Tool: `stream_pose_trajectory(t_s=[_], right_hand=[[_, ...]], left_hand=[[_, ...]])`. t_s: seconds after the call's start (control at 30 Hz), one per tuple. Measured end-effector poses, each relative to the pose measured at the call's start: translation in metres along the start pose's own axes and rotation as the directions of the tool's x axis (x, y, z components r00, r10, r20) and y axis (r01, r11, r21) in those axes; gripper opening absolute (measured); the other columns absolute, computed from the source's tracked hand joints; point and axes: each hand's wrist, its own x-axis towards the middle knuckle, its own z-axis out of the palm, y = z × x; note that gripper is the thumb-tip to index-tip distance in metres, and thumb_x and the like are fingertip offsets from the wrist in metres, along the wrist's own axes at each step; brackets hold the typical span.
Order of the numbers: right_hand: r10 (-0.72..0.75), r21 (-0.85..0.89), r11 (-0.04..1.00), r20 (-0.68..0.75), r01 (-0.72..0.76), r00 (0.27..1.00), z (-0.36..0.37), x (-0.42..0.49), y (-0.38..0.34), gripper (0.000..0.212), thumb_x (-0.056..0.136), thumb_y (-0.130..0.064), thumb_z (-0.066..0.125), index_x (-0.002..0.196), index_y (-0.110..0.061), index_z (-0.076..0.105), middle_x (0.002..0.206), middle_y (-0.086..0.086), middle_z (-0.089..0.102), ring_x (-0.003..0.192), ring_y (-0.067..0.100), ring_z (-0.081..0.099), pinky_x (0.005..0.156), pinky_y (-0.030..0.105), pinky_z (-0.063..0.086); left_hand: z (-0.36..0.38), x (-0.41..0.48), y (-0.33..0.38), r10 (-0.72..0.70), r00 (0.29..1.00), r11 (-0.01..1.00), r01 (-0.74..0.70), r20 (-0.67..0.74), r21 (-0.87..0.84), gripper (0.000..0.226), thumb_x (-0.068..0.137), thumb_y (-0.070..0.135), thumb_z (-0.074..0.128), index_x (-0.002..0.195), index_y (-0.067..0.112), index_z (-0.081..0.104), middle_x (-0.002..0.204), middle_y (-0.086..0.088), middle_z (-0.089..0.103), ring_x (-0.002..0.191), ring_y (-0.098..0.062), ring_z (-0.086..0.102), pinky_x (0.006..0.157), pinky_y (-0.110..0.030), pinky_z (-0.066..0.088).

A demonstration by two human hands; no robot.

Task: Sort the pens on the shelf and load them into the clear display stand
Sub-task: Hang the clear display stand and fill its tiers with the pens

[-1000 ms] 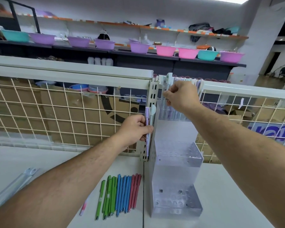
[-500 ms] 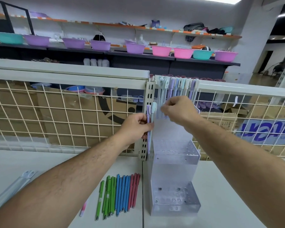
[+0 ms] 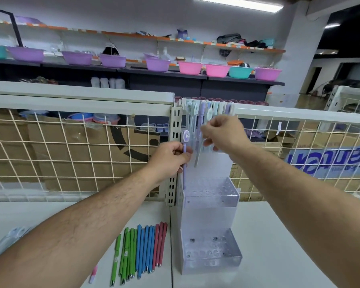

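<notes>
Grip, left hand (image 3: 170, 159): curled round an upright lilac pen (image 3: 184, 177).
Grip, right hand (image 3: 222, 134): at the top-tier pens; hold blurred, cannot tell.
Shelf (image 3: 279, 235): green, blue and red pens (image 3: 141, 252) not yet loaded.
Clear display stand (image 3: 210, 213): lower two tiers empty.
Top tier: pastel pens (image 3: 204, 109) seated.

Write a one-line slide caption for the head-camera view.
Left hand grips a purple pen while the right hand reaches among pastel pens in the clear display stand's top tier.
</notes>
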Motion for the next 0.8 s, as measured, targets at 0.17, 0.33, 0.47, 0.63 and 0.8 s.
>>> stream_pose_trajectory(t_s=[0.17, 0.33, 0.47, 0.63, 0.8], right_hand=[[-0.116, 0.001, 0.993, -0.238, 0.12, 0.964, -0.012, 0.019, -0.021, 0.012, 0.097, -0.022, 0.066, 0.09, -0.012, 0.064, 0.081, 0.004, 0.072, 0.063, 0.009, 0.073, 0.058, 0.029, 0.059], [-0.157, -0.05, 0.988, -0.275, 0.149, 0.949, -0.005, 0.027, -0.022, 0.013, 0.099, -0.027, 0.064, 0.089, -0.02, 0.062, 0.083, 0.0, 0.071, 0.067, 0.009, 0.073, 0.063, 0.031, 0.063], [-0.165, -0.117, 0.983, -0.239, 0.14, 0.957, 0.003, 0.029, -0.018, 0.014, 0.099, -0.028, 0.064, 0.086, -0.023, 0.061, 0.08, -0.003, 0.07, 0.065, 0.008, 0.072, 0.066, 0.035, 0.064], [-0.2, -0.294, 0.942, -0.099, 0.164, 0.975, 0.011, 0.028, -0.016, 0.019, 0.099, -0.024, 0.063, 0.08, -0.021, 0.061, 0.073, 0.001, 0.07, 0.069, 0.016, 0.072, 0.067, 0.038, 0.061], [-0.204, -0.355, 0.92, -0.076, 0.164, 0.976, 0.014, 0.026, -0.019, 0.023, 0.1, -0.023, 0.062, 0.078, -0.022, 0.06, 0.072, 0.0, 0.069, 0.068, 0.016, 0.071, 0.061, 0.03, 0.055]], left_hand=[[-0.003, -0.002, -0.001, -0.004, 1.0, 1.0, 0.004, 0.005, -0.019, 0.017, 0.093, 0.007, 0.065, 0.092, 0.023, 0.07, 0.088, -0.004, 0.069, 0.074, -0.011, 0.067, 0.059, -0.019, 0.053], [-0.006, -0.004, -0.003, -0.01, 1.0, 0.999, 0.01, 0.013, -0.03, 0.015, 0.095, 0.008, 0.064, 0.094, 0.022, 0.07, 0.09, -0.001, 0.07, 0.079, -0.011, 0.068, 0.06, -0.02, 0.054], [-0.01, -0.006, -0.005, -0.01, 1.0, 1.0, 0.01, 0.006, -0.028, 0.015, 0.096, 0.009, 0.063, 0.096, 0.022, 0.071, 0.091, 0.001, 0.071, 0.078, -0.008, 0.068, 0.058, -0.016, 0.052], [-0.013, -0.007, -0.006, -0.014, 1.0, 0.999, 0.014, 0.002, -0.032, 0.012, 0.096, 0.01, 0.063, 0.1, 0.018, 0.071, 0.09, 0.005, 0.072, 0.079, -0.008, 0.069, 0.057, -0.016, 0.051], [-0.014, -0.008, -0.007, -0.027, 1.0, 0.999, 0.027, -0.007, -0.044, 0.014, 0.096, 0.011, 0.063, 0.098, 0.022, 0.071, 0.1, -0.002, 0.073, 0.09, -0.015, 0.07, 0.059, -0.017, 0.052]])
